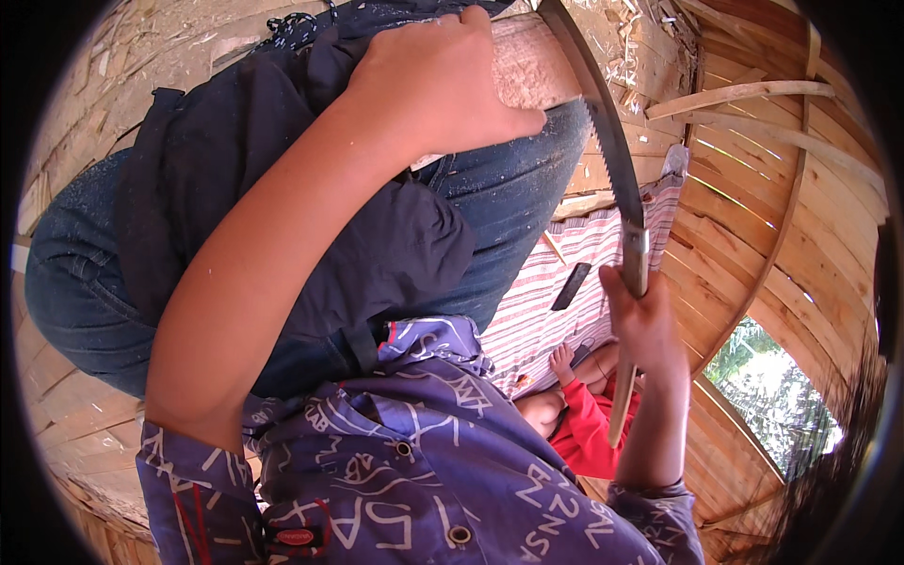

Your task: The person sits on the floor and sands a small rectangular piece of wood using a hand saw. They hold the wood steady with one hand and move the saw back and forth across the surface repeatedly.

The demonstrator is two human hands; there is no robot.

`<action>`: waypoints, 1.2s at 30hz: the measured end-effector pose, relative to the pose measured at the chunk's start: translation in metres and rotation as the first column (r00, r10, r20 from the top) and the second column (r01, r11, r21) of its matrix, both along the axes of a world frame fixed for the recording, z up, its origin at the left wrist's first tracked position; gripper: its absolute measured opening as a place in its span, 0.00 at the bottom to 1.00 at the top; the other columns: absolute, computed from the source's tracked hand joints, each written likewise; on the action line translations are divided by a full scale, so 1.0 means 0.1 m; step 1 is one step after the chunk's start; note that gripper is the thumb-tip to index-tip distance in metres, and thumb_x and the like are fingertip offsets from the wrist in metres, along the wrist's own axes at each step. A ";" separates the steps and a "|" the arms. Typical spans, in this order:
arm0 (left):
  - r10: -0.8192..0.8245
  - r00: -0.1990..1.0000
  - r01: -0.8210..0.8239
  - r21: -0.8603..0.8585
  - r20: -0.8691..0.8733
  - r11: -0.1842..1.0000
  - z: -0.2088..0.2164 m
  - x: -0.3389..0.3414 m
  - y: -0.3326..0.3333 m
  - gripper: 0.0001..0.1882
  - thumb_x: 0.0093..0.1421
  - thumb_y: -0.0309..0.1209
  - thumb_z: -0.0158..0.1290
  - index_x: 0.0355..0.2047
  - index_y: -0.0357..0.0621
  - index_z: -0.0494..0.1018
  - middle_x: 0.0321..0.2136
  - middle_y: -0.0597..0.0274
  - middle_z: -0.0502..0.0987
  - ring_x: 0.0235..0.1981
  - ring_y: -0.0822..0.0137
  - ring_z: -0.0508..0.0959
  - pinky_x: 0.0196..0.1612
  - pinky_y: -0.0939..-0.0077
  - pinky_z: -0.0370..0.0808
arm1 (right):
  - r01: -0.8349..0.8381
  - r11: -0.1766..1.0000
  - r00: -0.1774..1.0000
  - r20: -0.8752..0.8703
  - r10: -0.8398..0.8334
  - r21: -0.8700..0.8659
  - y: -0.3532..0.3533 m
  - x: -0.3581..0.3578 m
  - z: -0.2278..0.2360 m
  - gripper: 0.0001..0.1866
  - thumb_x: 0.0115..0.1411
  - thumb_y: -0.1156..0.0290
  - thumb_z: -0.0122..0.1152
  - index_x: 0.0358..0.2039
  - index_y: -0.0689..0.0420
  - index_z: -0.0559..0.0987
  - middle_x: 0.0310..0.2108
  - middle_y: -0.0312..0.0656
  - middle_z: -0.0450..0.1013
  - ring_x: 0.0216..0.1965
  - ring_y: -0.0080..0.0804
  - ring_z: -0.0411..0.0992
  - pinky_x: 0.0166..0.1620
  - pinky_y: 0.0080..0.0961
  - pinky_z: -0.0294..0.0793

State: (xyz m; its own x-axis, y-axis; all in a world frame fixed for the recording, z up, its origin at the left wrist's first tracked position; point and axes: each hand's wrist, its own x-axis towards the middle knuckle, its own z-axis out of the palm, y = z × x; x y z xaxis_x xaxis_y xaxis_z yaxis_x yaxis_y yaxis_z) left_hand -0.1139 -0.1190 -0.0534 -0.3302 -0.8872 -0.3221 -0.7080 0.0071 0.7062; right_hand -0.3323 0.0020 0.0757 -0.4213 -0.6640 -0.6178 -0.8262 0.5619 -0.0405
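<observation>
I'm standing in a rough wooden hut, workshop-like: plank walls, shavings littering the floorboards, a handsaw out, and what looks like greenery outside.

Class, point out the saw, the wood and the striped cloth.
Saw (617, 155): head view, on the blade.
Wood (535, 61): head view, on its pale upper face.
Striped cloth (527, 318): head view, on a bare patch.
</observation>
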 end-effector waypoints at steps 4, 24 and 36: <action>0.073 0.992 -0.082 -0.082 -0.105 0.993 0.02 0.04 0.03 0.40 0.46 0.50 0.61 0.42 0.20 0.66 0.36 0.35 0.77 0.39 0.45 0.79 0.44 0.61 0.77 | -0.076 0.997 0.993 -0.091 0.078 0.017 -0.24 -0.11 -0.09 0.21 0.63 0.58 0.57 0.25 0.68 0.75 0.14 0.48 0.67 0.19 0.31 0.67 0.27 0.35 0.66; 0.019 0.997 -0.019 0.005 -0.077 1.000 -0.02 0.06 -0.02 0.47 0.45 0.53 0.60 0.49 0.15 0.63 0.41 0.31 0.76 0.45 0.45 0.78 0.52 0.60 0.73 | 0.090 0.995 0.989 0.125 -0.084 -0.045 -0.03 0.03 -0.29 0.21 0.64 0.60 0.56 0.19 0.63 0.71 0.11 0.34 0.61 0.17 0.19 0.60 0.22 0.28 0.60; 0.030 0.992 -0.046 -0.131 -0.122 0.990 -0.05 0.06 0.04 0.39 0.46 0.50 0.61 0.40 0.20 0.67 0.33 0.32 0.78 0.38 0.45 0.80 0.43 0.62 0.77 | 0.055 0.998 0.997 0.048 -0.054 -0.013 0.04 -0.05 -0.01 0.19 0.64 0.62 0.56 0.21 0.62 0.72 0.12 0.35 0.62 0.17 0.19 0.59 0.22 0.27 0.59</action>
